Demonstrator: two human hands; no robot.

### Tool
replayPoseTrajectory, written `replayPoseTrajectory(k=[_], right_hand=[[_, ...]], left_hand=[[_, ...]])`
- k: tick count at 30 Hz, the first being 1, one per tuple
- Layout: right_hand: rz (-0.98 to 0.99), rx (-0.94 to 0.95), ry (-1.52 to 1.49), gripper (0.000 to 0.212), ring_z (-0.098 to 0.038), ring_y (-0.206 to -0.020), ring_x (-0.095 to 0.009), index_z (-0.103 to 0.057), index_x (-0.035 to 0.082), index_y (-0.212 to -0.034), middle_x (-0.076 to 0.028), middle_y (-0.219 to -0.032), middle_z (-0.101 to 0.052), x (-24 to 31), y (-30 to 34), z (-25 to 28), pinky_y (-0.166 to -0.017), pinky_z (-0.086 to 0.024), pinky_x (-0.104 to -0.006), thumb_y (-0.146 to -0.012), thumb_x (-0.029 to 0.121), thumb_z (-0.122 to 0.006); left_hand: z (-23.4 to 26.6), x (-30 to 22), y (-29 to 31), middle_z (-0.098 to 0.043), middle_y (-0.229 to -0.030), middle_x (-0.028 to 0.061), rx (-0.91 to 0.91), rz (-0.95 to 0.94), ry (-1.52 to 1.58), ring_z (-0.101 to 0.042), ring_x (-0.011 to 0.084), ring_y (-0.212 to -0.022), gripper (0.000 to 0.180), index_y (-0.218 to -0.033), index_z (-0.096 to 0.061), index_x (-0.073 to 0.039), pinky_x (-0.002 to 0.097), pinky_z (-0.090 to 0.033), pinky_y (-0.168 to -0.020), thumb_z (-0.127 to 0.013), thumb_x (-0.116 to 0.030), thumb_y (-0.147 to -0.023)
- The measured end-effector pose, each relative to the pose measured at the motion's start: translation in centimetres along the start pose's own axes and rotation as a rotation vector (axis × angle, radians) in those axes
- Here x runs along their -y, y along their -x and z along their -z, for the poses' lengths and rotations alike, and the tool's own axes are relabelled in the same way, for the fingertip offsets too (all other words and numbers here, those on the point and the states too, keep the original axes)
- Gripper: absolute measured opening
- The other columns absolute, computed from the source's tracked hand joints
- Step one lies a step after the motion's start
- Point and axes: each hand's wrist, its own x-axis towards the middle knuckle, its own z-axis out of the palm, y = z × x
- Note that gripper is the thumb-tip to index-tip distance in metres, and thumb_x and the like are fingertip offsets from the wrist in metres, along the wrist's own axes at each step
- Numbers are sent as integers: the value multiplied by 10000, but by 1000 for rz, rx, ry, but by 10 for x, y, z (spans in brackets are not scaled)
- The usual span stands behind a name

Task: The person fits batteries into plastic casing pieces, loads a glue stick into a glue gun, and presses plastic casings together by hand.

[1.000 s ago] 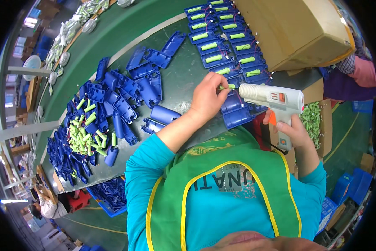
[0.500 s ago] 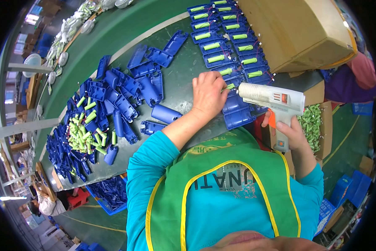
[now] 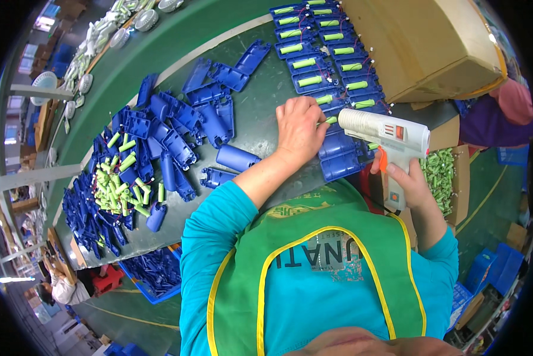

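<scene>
Lime-green battery cell (image 3: pixel 330 120) sits at the fingertips of the person's left hand (image 3: pixel 300 127), the nearer one, its thumb and fingers pinched together on the cell's left end, over a column of blue plastic shells (image 3: pixel 339 146) on the tabletop (image 3: pixel 257 110). The cell's long axis runs roughly left to right, nearly in line with the glue gun (image 3: pixel 382 127), whose front end is just beside it; contact is unclear. The right hand (image 3: pixel 413 185) is wrapped round the gun's handle.
</scene>
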Motion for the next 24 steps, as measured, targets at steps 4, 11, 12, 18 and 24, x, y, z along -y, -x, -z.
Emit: replayPoseTrajectory(k=[4,11,12,18,24], right_hand=[[-80,8,27,373,-625,-896,-202,-566,-65,-1159,-114,-950,-652,7,1,1,-833,-503,-353,-886,177,-643],[-77,1,39,357,-607,-835,-180,-558,-54,-1156,-97,-921,-640,9,11,3,-771,-500,-328,-879,157,-639],[-88,3,48,354,-604,-827,-178,-559,-52,-1155,-95,-916,-638,9,13,2,-760,-498,-324,-878,154,-638],[-126,26,56,391,-604,-837,-181,-548,-51,-1181,-94,-924,-637,7,13,-4,-777,-495,-325,-886,189,-639],[-33,29,-12,617,-599,-1099,-269,-439,-45,-1339,-173,-1162,-613,6,31,5,-779,-501,-336,-849,286,-616]], left_hand=[[1,0,0,-581,-1032,31,-5,4,-10,-510,270,-1033,205,-790,-647,-132,410,-360,-865,-807,-129,-661],[3,0,-1,-571,-1012,24,8,-6,-24,-506,264,-1046,193,-795,-661,-140,411,-356,-873,-806,-158,-668],[5,1,-2,-571,-1012,24,7,-8,-22,-506,264,-1046,193,-795,-661,-140,411,-356,-873,-806,-158,-668],[59,-1,-10,-577,-1033,46,44,-48,-44,-543,277,-988,308,-997,-651,-153,412,-396,-826,-776,-160,-716],[181,16,14,-609,-988,77,-149,-88,-156,-582,293,-939,213,-946,-652,-117,404,-439,-800,-741,-131,-753]])
